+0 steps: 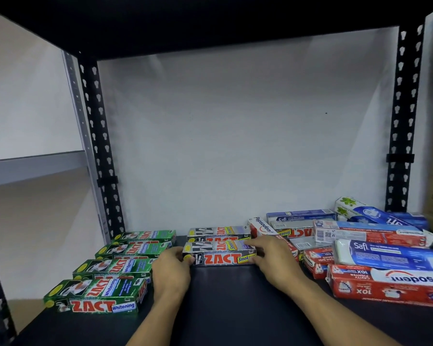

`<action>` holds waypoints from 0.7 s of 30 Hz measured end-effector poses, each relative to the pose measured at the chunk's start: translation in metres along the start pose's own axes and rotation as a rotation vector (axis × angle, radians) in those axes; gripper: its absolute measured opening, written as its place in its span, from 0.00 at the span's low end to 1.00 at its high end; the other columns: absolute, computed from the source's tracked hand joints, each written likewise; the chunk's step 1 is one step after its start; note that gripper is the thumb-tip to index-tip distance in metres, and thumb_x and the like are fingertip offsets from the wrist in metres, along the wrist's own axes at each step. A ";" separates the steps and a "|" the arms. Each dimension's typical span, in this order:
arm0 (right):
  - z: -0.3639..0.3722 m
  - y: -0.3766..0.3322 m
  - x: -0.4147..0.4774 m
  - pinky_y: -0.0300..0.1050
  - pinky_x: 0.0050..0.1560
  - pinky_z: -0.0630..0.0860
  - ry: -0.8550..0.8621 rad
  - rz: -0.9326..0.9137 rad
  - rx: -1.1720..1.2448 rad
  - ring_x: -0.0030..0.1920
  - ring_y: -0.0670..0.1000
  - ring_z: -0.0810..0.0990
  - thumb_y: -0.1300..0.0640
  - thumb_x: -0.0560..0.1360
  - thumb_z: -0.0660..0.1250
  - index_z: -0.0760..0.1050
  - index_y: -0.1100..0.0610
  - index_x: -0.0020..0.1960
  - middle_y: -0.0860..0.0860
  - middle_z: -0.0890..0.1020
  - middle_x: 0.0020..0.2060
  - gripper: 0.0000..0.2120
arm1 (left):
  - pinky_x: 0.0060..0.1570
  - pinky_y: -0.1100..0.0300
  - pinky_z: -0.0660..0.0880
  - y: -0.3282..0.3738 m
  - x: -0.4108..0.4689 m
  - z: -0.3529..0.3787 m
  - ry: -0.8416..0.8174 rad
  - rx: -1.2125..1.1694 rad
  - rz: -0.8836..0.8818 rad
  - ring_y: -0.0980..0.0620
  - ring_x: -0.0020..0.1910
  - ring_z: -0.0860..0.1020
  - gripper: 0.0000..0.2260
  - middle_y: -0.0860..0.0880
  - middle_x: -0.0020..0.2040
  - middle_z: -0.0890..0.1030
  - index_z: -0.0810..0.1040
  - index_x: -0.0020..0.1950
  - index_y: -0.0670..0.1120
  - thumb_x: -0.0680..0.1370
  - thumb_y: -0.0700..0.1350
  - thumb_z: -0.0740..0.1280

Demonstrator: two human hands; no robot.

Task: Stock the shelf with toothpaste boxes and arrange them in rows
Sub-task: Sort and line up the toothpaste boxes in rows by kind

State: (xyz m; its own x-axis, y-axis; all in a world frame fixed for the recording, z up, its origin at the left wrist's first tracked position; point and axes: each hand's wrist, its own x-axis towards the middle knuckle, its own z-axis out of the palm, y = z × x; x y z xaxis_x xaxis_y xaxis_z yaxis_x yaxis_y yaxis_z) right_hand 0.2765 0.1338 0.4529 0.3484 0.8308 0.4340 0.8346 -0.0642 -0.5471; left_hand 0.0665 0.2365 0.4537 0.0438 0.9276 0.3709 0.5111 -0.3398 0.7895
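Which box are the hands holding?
On the black shelf, look between the green boxes at left and the messy pile at right. It is the front silver box, not the back silver box: the left hand and right hand hold its ends.

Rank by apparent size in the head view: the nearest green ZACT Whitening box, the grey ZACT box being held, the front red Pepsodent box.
1. Red Pepsodent cardboard box: largest, though cropped.
2. Green ZACT Whitening box.
3. Grey ZACT box: farther back, so true size unsure.
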 end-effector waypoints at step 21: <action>0.004 0.003 0.003 0.31 0.65 0.61 -0.005 -0.103 -0.082 0.66 0.47 0.72 0.59 0.77 0.69 0.73 0.52 0.71 0.48 0.75 0.67 0.22 | 0.52 0.57 0.75 0.008 -0.003 -0.001 0.014 0.036 0.000 0.49 0.47 0.79 0.10 0.46 0.51 0.85 0.84 0.57 0.44 0.77 0.43 0.72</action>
State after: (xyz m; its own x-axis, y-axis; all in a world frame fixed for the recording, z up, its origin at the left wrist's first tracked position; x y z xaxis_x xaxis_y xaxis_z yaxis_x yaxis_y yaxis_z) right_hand 0.2784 0.1383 0.4496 0.2568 0.8381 0.4813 0.8982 -0.0231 -0.4389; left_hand 0.0695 0.2310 0.4598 0.0317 0.9254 0.3776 0.5418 -0.3334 0.7716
